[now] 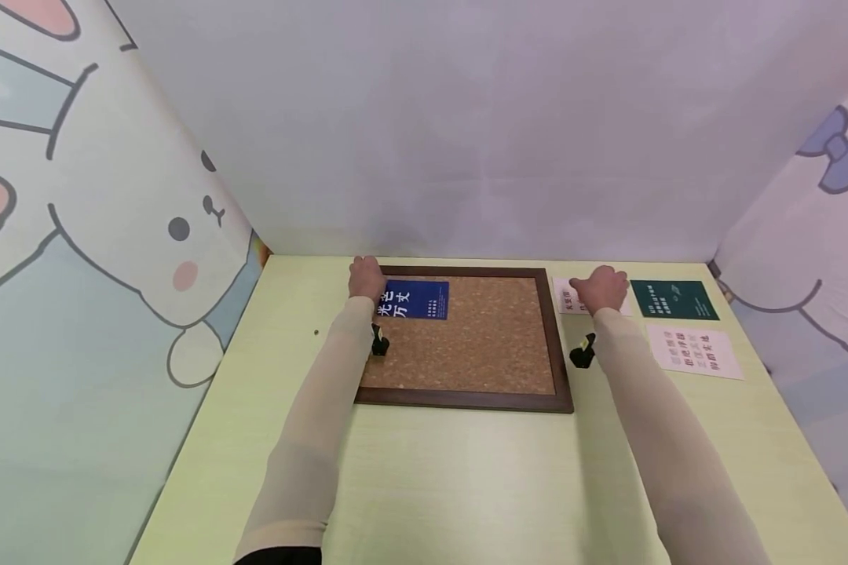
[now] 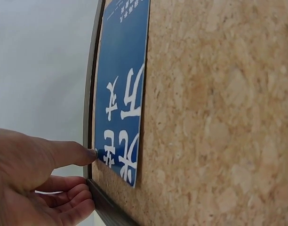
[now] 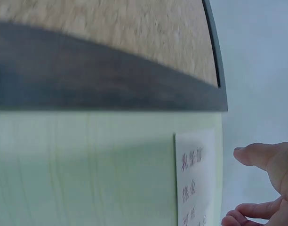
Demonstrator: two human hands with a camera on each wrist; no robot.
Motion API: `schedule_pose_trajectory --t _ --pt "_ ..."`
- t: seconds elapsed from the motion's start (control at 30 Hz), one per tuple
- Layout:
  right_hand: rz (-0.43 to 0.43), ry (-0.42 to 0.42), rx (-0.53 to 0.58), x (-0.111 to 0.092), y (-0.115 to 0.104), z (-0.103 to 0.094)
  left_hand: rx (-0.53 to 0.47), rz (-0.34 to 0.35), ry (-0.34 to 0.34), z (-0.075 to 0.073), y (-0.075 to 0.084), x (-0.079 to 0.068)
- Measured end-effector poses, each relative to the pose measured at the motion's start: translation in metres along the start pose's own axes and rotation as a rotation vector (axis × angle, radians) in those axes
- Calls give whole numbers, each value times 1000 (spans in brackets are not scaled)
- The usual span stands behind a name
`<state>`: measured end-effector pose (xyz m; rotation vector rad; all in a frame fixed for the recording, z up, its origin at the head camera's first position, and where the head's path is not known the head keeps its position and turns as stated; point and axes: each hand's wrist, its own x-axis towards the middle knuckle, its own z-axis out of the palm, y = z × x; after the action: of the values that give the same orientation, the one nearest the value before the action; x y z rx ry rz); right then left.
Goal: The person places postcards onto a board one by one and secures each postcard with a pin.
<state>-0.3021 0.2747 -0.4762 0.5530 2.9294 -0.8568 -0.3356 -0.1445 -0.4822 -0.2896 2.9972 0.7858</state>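
Blue card [image 1: 424, 300], one: laid flat on the cork board [image 1: 487, 345], at its far-left corner. Long axis set left to right, along the board's far edge; large white lettering carried at the left end, small print at the right end.

Cork board, one, bordered by a brown frame [image 1: 466, 399]: laid on the pale table [image 1: 466, 479] near the far edge, long axis parallel to that edge.

Left hand [image 1: 366, 280]: placed at the board's far-left corner. Thumb extended across the frame and pressed at the blue card's left-end corner; the other fingers are bent against the frame's outer side, so that the board's corner is gripped between.

Right hand [image 1: 603, 289]: held over the table's far edge, right of the board. Thumb stretched towards the board and parted from the bent fingers; nothing is seen to be held.

Lettered pale card [image 1: 568, 297], one: partly covered by the right hand, just beside the frame.

Green card [image 1: 674, 300], one: placed towards the table's far-right corner, long axis left to right.

Pink-white card [image 1: 696, 351], one: laid nearer the table's right edge, slightly turned.
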Motion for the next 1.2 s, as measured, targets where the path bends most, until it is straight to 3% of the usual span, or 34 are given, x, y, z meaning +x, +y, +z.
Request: schedule_pose_trajectory --t 0.23,0.43,0.83,1.2 --pt "37 -27 -44 4 29 -13 13 25 7 2 -3 2" --pt "4 -57 -117 6 45 -16 9 37 11 0 -2 0" --pt "40 -110 -99 8 53 -13 -3 14 0 2 -2 0" --pt "-3 -67 -129 10 56 -15 -21 7 16 5 -4 0"
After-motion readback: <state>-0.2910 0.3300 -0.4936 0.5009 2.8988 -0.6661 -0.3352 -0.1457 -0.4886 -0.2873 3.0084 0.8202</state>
